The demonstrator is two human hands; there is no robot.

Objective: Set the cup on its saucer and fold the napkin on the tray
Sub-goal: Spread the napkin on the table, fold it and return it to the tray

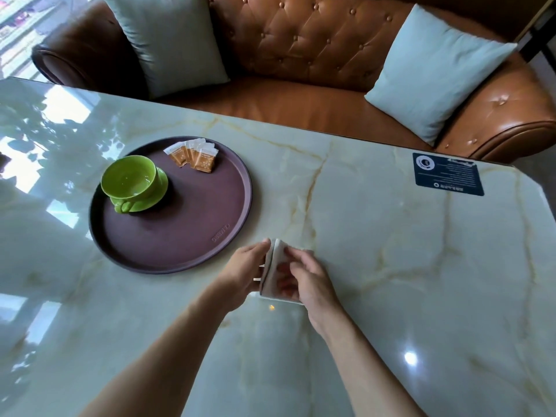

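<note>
Cup [132, 179] seated on its green saucer [155, 194] at the far-left of the round brown tray [180, 236], beside sugar packets [194, 156]; this part of the task appears complete. The napkin [278, 266] is off the tray, held above the marble table [391, 266] near the tray's right edge. Left hand [245, 273] and right hand [310, 279] both pinch it, fingers closed on the partly folded cloth. Remaining, by judgement: finishing the fold and laying the napkin on the tray.
</note>
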